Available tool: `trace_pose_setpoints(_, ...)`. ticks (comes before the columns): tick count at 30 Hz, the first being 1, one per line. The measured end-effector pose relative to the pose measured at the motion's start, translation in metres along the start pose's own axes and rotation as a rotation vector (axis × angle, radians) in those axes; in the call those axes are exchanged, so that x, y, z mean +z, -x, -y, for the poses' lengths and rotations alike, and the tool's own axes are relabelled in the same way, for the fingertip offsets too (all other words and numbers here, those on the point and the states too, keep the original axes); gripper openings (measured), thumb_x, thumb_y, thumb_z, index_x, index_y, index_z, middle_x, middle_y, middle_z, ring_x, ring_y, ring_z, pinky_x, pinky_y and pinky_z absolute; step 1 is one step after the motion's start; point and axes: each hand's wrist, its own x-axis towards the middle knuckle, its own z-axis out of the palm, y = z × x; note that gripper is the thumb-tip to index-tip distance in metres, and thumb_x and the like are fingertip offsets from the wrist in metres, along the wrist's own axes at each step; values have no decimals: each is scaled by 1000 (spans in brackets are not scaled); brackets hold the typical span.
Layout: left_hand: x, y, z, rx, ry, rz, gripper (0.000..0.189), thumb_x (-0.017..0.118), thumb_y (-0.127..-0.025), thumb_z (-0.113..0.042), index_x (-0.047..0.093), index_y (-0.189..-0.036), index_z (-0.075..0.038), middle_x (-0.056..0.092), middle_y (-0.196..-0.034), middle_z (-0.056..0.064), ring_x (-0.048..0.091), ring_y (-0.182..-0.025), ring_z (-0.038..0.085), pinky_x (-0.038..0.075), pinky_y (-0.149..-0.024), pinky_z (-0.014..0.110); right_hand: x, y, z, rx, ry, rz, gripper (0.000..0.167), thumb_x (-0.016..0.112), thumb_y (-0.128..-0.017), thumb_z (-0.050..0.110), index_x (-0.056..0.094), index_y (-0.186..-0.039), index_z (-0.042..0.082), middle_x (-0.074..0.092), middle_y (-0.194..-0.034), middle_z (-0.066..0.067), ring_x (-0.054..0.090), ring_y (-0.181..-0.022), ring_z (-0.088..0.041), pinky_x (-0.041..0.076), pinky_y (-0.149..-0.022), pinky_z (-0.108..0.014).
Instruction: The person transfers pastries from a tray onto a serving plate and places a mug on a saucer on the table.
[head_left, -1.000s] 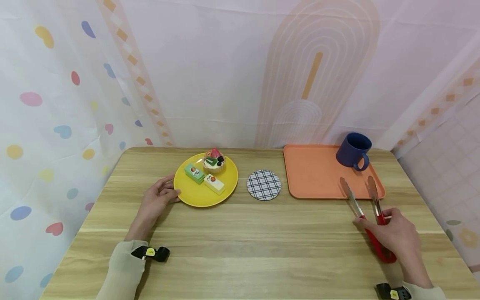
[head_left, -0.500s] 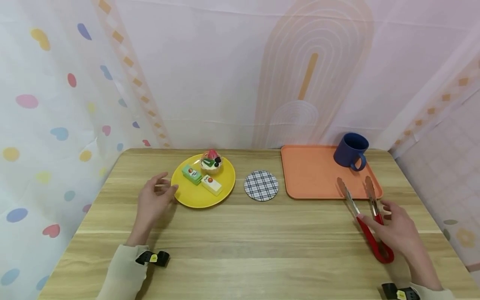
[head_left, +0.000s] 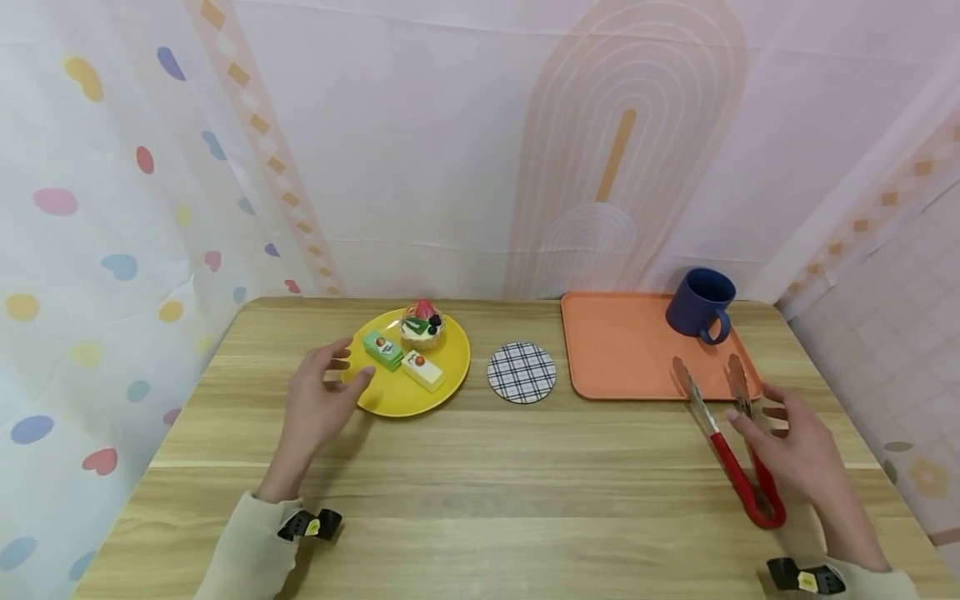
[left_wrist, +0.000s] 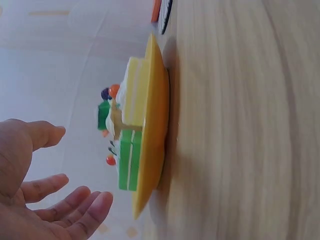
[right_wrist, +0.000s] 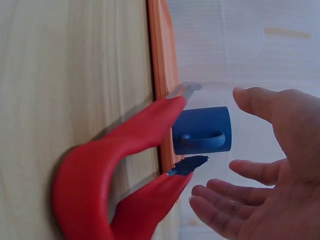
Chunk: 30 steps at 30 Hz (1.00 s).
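Observation:
My left hand (head_left: 322,404) hovers at the left rim of a yellow plate (head_left: 405,402), fingers spread and nothing between them. On the plate lie a green cake slice (head_left: 384,350), a pale yellow cake slice (head_left: 423,372) and a fruit tart (head_left: 422,327). The left wrist view shows the fingers (left_wrist: 92,215) apart from the cakes. Over on the right, red-handled tongs (head_left: 738,483) lie with their metal tips on an orange tray (head_left: 618,358). My right hand (head_left: 802,442) is just above the tongs, fingers loosely bent and holding nothing; it hides part of one tong arm.
A dark blue mug (head_left: 699,304) stands on the tray's back right corner, its handle toward me. Between plate and tray lies a round checked coaster (head_left: 522,372). A patterned cloth (head_left: 420,167) hangs behind the wooden table (head_left: 480,492).
My left hand has left the plate's rim, risen and shifted right over its edge. My right hand has let go of the tongs and lifted slightly forward; the tongs stay in place.

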Motion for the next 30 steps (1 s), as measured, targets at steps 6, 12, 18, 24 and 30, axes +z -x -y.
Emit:
trace_pose_setpoints(6, 8, 3, -13, 105, -9, -3, 54, 73, -96, -19, 55, -143, 0, 57, -131, 23, 59, -117, 38, 63, -87, 57, -4, -4, 0, -78, -16, -74, 79, 59, -103, 41, 28, -155, -10, 39, -150, -40, 52, -121, -59, 55, -88, -69)
trace_pose_setpoints(12, 16, 5, -26, 203, 33, 24, 58, 78, -91, -15, 55, -142, -1, 57, -131, 23, 59, -118, 39, 63, -86, 55, -11, -10, 4, -104, -49, -77, 80, 61, -102, 41, 28, -157, -6, 41, -150, -38, 54, -120, -56, 63, -81, -32)
trace_pose_setpoints(18, 27, 8, -39, 254, 64, 67, 62, 82, -87, -15, 55, -142, -4, 58, -133, 17, 58, -121, 37, 63, -89, 54, -20, -19, 7, -136, -88, -52, 79, 61, -103, 39, 26, -158, -6, 39, -153, -35, 50, -125, -53, 39, -71, 2)
trace_pose_setpoints(24, 40, 12, -50, 235, 106, 150, 68, 82, -88, -21, 51, -147, -9, 56, -136, 13, 56, -124, 33, 61, -95, 54, -29, -31, 5, -129, -104, 2, 77, 57, -105, 39, 22, -161, -2, 38, -154, -35, 53, -125, -46, 43, -70, -2)
trace_pose_setpoints(30, 54, 12, -55, 245, 122, 205, 74, 84, -87, -26, 48, -151, -15, 54, -142, 9, 54, -126, 33, 60, -99, 51, -36, -45, 4, -114, -127, 34, 74, 50, -108, 39, 20, -162, 0, 37, -154, -35, 45, -129, -52, 42, -69, -2)
